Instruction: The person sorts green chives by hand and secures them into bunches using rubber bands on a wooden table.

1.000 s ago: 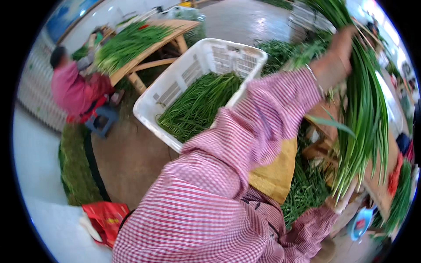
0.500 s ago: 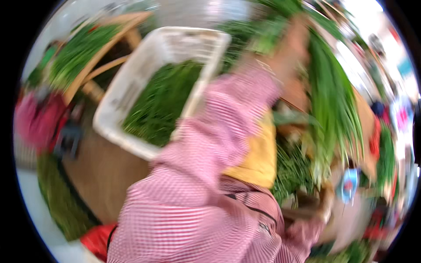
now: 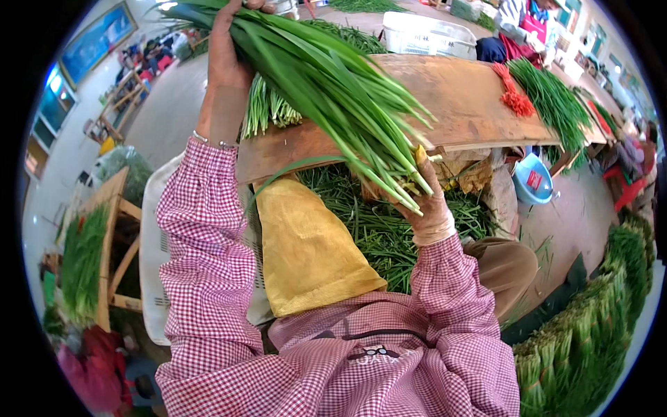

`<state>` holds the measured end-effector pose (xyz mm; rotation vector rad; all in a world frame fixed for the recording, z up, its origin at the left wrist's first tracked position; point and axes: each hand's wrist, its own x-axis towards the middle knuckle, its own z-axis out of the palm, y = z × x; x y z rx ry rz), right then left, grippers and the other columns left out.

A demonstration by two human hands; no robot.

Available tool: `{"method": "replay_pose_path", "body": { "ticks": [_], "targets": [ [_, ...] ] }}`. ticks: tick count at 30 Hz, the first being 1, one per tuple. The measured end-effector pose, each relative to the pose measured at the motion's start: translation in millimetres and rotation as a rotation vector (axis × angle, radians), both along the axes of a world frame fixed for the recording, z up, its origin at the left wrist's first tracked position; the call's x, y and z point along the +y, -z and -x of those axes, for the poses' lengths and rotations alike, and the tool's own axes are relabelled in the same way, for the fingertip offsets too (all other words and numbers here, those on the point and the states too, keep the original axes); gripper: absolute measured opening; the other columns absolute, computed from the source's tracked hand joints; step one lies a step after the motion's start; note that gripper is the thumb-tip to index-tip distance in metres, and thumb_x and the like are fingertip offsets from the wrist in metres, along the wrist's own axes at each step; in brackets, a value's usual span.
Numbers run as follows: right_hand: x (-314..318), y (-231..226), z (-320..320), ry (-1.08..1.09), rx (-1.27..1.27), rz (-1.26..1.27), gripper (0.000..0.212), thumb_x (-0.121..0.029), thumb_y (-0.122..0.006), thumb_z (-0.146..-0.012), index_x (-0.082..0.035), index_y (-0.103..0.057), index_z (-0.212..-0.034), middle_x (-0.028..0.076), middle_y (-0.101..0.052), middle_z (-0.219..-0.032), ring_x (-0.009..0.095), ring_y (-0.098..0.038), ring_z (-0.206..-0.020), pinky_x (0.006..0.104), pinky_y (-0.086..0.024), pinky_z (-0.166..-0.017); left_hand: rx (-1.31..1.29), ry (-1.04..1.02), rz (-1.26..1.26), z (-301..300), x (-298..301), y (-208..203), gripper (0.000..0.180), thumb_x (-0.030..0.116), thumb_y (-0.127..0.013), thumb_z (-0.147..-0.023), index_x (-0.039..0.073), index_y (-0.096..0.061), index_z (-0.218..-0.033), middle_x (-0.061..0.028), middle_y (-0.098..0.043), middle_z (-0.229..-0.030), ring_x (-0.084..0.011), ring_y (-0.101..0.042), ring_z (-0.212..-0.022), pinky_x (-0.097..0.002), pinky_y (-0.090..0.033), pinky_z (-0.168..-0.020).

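A long bunch of green chives [image 3: 326, 76] stretches slantwise over a wooden board [image 3: 458, 104], held at both ends. My left hand [image 3: 228, 55], up at the far left, is closed around the leafy end. Around the pale stem ends closes my right hand [image 3: 427, 208], with a yellow covering on one fingertip. A shorter bunch of chives [image 3: 267, 108] lies on the board beneath the leaves. Loose cut greens [image 3: 389, 243] are heaped below the board's near edge. A yellow cloth [image 3: 306, 257] hangs over my lap.
Red ties [image 3: 514, 94] and more chives [image 3: 549, 97] lie on the board's right. A white crate [image 3: 156, 257] stands left, behind my sleeve. A blue basin [image 3: 533, 181] is at the right. Tied bundles [image 3: 577, 340] line the lower right. Another person [image 3: 524, 31] sits far right.
The view has swung from the white crate to the board and steadied. The chives, hanging steeply at the right before, now slant across the middle between my two hands.
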<state>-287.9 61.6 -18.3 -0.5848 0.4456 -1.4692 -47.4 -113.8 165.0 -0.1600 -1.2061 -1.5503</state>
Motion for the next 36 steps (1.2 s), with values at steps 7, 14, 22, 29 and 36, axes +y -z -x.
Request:
{"method": "replay_pose_path", "body": {
  "ticks": [7,14,22,29,36],
  "targets": [
    [31.0,5.4,37.6,-0.171,0.141,0.323,0.025,-0.028,-0.05,-0.094,-0.005,-0.057,-0.102,-0.004,-0.04,-0.056,0.009,-0.041,-0.05,0.0224,-0.039,-0.05,-0.033,-0.04,-0.016,-0.9,-25.1,-13.9,0.016,0.02,-0.052,-0.087,0.007,-0.045,-0.083,-0.0021,-0.046,-0.08,-0.0166,-0.051,-0.083,-0.0518,-0.035,-0.102],
    [34.6,86.1,81.9,0.022,1.197,-0.146,0.042,-0.035,-0.055,-0.089,-0.009,-0.056,-0.122,0.008,-0.06,-0.119,0.016,-0.057,-0.108,0.0304,-0.044,-0.09,-0.066,-0.177,-0.054,-0.1,-47.6,-27.5,0.023,0.02,-0.05,-0.087,-0.002,-0.054,-0.087,-0.0142,-0.06,-0.085,-0.0295,-0.059,-0.088,-0.0514,-0.041,-0.096],
    [6.4,-6.9,11.0,-0.103,0.088,0.356,0.057,-0.034,-0.057,-0.09,-0.003,-0.038,-0.134,0.016,-0.051,-0.125,0.025,-0.058,-0.103,0.0391,-0.052,-0.079,-0.001,-0.452,-0.231,59.0,10.1,-23.7,0.025,0.024,-0.04,-0.092,0.004,-0.05,-0.081,-0.0091,-0.058,-0.076,-0.0226,-0.058,-0.078,-0.0541,-0.041,-0.097],
    [13.3,-16.1,-0.3,0.043,0.149,0.252,0.033,-0.018,-0.053,-0.093,-0.006,-0.048,-0.123,0.008,-0.061,-0.107,0.017,-0.061,-0.079,0.0317,-0.052,-0.064,-0.013,-0.372,-0.111,48.7,4.4,-10.8,0.02,0.025,-0.044,-0.091,0.01,-0.046,-0.079,-0.0012,-0.055,-0.072,-0.0167,-0.056,-0.074,-0.0514,-0.04,-0.1],
    [23.5,-9.7,12.5,-0.106,0.493,0.362,0.03,-0.029,-0.054,-0.091,-0.001,-0.062,-0.088,0.008,-0.063,-0.079,0.012,-0.057,-0.062,0.0234,-0.044,-0.055,0.021,-0.21,-0.158,21.1,-13.7,7.8,0.017,0.019,-0.051,-0.087,0.003,-0.052,-0.082,-0.0091,-0.057,-0.077,-0.0264,-0.059,-0.085,-0.0516,-0.04,-0.1]
  ]
}}
